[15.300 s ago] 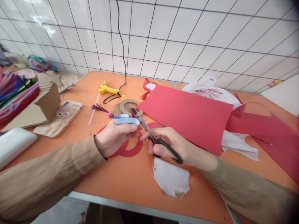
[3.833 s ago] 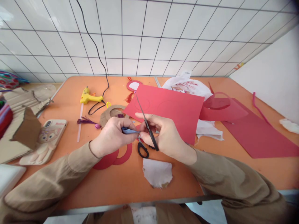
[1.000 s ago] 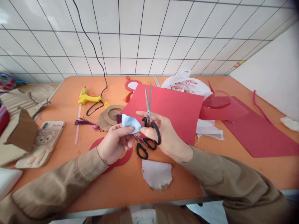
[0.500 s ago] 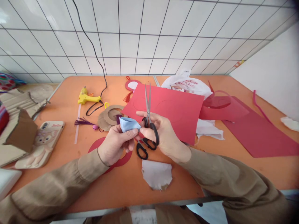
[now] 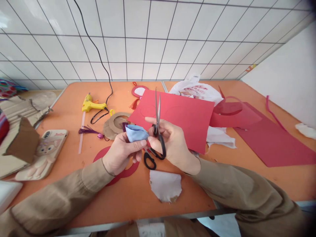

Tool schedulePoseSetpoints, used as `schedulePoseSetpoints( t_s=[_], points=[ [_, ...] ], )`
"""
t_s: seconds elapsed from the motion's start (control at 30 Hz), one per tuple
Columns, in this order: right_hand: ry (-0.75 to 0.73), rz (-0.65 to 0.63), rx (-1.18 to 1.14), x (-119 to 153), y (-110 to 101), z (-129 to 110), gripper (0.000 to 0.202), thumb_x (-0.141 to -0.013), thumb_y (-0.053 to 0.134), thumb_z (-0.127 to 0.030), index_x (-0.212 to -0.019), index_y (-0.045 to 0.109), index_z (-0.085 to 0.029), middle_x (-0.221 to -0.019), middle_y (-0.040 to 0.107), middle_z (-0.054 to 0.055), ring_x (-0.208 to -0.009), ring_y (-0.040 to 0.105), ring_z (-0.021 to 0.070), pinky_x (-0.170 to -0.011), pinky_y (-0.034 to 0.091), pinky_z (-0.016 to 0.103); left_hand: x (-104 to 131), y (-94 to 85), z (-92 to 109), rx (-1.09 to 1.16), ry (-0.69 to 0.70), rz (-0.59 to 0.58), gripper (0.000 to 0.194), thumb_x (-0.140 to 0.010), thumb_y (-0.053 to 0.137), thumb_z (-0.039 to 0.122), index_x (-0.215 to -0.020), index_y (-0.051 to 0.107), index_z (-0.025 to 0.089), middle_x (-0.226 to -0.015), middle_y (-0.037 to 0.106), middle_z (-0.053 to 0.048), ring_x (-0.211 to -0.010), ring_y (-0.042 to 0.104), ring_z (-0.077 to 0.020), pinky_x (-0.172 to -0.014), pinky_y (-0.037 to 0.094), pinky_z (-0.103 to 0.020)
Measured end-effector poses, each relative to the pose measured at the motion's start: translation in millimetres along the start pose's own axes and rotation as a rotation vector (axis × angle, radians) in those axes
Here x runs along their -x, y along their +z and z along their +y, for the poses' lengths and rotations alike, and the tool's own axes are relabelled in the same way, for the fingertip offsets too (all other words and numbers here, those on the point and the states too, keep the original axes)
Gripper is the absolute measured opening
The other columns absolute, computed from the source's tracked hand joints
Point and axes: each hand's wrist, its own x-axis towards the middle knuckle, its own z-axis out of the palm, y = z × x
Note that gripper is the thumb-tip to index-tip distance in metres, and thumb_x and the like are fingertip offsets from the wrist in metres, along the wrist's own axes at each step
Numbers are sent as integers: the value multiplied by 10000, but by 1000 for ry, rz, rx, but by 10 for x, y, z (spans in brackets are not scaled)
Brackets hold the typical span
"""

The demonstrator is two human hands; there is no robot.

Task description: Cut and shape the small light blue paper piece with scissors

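Note:
My left hand pinches a folded piece of light blue fabric above the table. Against the fabric's right end rest the thumb and fingertips of my right hand, which also holds black-handled scissors with the blades pointing up and slightly apart. A second pair of scissors lies under my hands, partly hidden. Below my left hand is a red paper ring shape, partly covered. A frayed white fabric piece lies nearer the front edge.
A yellow glue gun, a cardboard ring and a purple tassel lie left of centre. Red sheets and a white plastic bag are behind and right. A phone and torn cardboard sit at left.
The scissors in my right hand have tilted a little, their tips spreading slightly wider. The blue fabric's opening looks a little wider. Both hands stay in nearly the same place.

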Motion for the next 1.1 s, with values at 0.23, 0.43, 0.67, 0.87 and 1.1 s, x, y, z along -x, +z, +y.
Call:
schedulePoseSetpoints(
  t_s=[0.23,0.43,0.67,0.87,1.1],
  points=[
    [45,-8,-44,9,26,-8,417,-677,629,-106,-1083,655,-196,-681,567,-63,-553,639,120,-539,504,270,3,22,8,11,20,5,245,-657,845,289,-652,663,125,-593,655,2,-364,494,-45,-326,319,-151],
    [140,-83,-61,-20,0,-52,447,-679,645,-127,-1119,659,-201,-665,596,-60,-564,614,107,-529,481,240,-13,9,25,35,-6,-20,240,-633,843,273,-624,658,121,-579,655,-5,-362,493,-49,-328,321,-154],
    [223,-83,-108,-65,-64,-39,489,-631,655,-134,-1117,665,-191,-692,615,-46,-620,579,108,-576,467,243,-16,-20,57,-26,-10,22,198,-625,809,234,-618,647,121,-557,643,0,-342,496,-58,-312,315,-157],
    [288,-63,-98,-78,-73,-89,589,-603,729,-209,-1180,627,-154,-712,608,-37,-603,553,112,-571,468,269,-16,-11,87,-110,-49,20,173,-601,790,206,-615,638,125,-515,629,-2,-324,485,-72,-309,312,-177],
    [327,-64,-136,-85,-44,-96,415,-604,667,-144,-1018,679,-166,-650,568,-61,-544,523,82,-527,436,238,-39,-22,73,-123,-91,-15,190,-605,809,208,-634,641,126,-548,653,-9,-334,513,-75,-309,345,-171]
  ],
)
